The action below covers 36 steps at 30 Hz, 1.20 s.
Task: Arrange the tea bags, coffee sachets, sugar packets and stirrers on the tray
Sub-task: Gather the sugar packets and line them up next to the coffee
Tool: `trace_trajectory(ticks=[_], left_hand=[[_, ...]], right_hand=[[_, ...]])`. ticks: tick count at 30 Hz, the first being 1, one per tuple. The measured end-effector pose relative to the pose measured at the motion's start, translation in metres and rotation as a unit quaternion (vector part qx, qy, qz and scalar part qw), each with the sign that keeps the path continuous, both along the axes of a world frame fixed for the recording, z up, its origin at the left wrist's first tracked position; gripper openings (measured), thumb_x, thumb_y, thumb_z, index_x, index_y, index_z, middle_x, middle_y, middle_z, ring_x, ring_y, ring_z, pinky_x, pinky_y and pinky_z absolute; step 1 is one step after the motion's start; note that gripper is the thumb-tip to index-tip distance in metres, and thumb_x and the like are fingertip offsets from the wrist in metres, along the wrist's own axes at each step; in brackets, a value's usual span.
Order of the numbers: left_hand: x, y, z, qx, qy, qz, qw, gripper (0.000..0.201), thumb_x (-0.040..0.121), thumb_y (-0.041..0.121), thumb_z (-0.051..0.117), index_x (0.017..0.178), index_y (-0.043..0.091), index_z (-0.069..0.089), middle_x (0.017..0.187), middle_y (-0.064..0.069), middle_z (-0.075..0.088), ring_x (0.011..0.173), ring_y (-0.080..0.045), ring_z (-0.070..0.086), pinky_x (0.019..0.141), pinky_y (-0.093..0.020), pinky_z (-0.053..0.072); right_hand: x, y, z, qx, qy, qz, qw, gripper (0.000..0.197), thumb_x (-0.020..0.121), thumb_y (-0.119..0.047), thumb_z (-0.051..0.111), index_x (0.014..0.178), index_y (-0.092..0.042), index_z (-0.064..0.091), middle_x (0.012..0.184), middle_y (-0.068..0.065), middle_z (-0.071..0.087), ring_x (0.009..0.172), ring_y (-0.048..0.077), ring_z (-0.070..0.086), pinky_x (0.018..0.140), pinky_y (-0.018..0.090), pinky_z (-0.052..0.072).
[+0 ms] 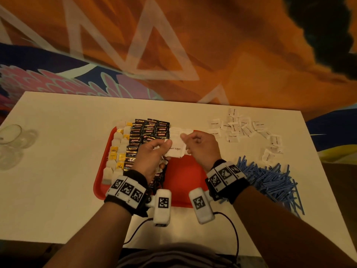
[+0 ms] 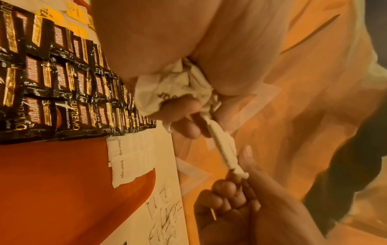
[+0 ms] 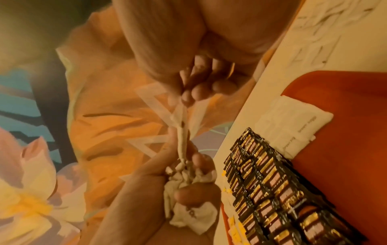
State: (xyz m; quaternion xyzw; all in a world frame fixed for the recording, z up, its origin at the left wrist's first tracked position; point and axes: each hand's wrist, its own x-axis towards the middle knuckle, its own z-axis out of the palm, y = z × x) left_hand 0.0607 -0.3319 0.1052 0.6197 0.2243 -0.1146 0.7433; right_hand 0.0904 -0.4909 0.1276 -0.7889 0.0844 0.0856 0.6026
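Observation:
A red tray [image 1: 185, 171] holds a column of tea bags [image 1: 116, 151], rows of black coffee sachets [image 1: 148, 130] and a few white sugar packets [image 1: 176, 132] at its far edge. Above the tray, both hands pinch one brown sugar packet [image 1: 176, 149]. My left hand [image 1: 164, 145] takes its left side, my right hand [image 1: 185, 141] its upper right corner. In the left wrist view that packet [image 2: 224, 144] is edge-on, and a crumpled bunch of sugar packets [image 2: 178, 86] sits in the left palm. The right wrist view shows the same packet [image 3: 182, 137] and bunch [image 3: 188, 212].
Loose sugar packets [image 1: 243, 126] lie scattered on the white table at the back right. A heap of blue stirrers [image 1: 270, 178] lies right of the tray, close to my right wrist. A clear glass [image 1: 11, 140] stands at the far left edge. A black cable [image 1: 231, 229] loops near the front edge.

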Motion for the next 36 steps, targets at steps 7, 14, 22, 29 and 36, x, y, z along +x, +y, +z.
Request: trace_trajectory(ticks=[7, 14, 22, 29, 36], left_hand=[[0.004, 0.003, -0.016, 0.049, 0.000, 0.054, 0.997, 0.013, 0.091, 0.032, 0.072, 0.086, 0.020, 0.074, 0.069, -0.003, 0.066, 0.061, -0.021, 0.055, 0.047, -0.026, 0.039], [0.002, 0.015, -0.039, 0.101, 0.050, 0.077, 0.991, 0.011, 0.094, 0.025, 0.068, 0.096, 0.014, 0.071, 0.073, -0.002, 0.068, 0.058, -0.012, 0.058, 0.043, -0.024, 0.040], [-0.007, 0.047, -0.056, 0.125, 0.095, 0.081, 0.984, 0.012, 0.095, 0.028, 0.067, 0.092, 0.017, 0.070, 0.073, -0.001, 0.067, 0.061, -0.015, 0.058, 0.047, -0.025, 0.040], [-0.013, 0.071, -0.065, 0.122, 0.116, 0.088, 0.982, 0.020, 0.094, 0.032, 0.068, 0.099, 0.013, 0.070, 0.067, 0.003, 0.065, 0.058, -0.013, 0.056, 0.049, -0.026, 0.040], [-0.012, 0.078, -0.065, 0.123, 0.123, 0.087, 0.981, 0.015, 0.095, 0.029, 0.065, 0.097, 0.015, 0.071, 0.069, 0.002, 0.064, 0.059, -0.014, 0.054, 0.048, -0.024, 0.038]], right_hand=[[-0.007, 0.003, -0.031, 0.053, 0.106, 0.059, 0.991, 0.009, 0.086, -0.016, 0.073, 0.083, -0.019, 0.066, 0.073, 0.004, 0.070, 0.064, 0.013, 0.064, 0.056, 0.023, 0.048], [0.000, -0.007, -0.074, -0.055, 0.122, 0.075, 0.988, 0.020, 0.090, -0.018, 0.069, 0.107, -0.009, 0.069, 0.087, 0.002, 0.069, 0.051, -0.010, 0.059, 0.049, 0.001, 0.038], [0.015, -0.019, -0.125, -0.169, 0.166, 0.022, 0.971, 0.028, 0.089, -0.030, 0.069, 0.113, -0.017, 0.070, 0.108, 0.002, 0.072, 0.103, 0.016, 0.065, 0.085, 0.018, 0.041], [0.029, 0.001, -0.151, -0.139, 0.178, -0.018, 0.974, 0.025, 0.089, -0.025, 0.070, 0.110, -0.012, 0.070, 0.100, 0.006, 0.074, 0.093, 0.016, 0.068, 0.078, 0.020, 0.048], [0.040, 0.020, -0.160, -0.190, 0.191, -0.017, 0.963, 0.012, 0.085, -0.029, 0.071, 0.090, -0.019, 0.068, 0.091, -0.004, 0.068, 0.084, 0.011, 0.061, 0.065, 0.018, 0.042]])
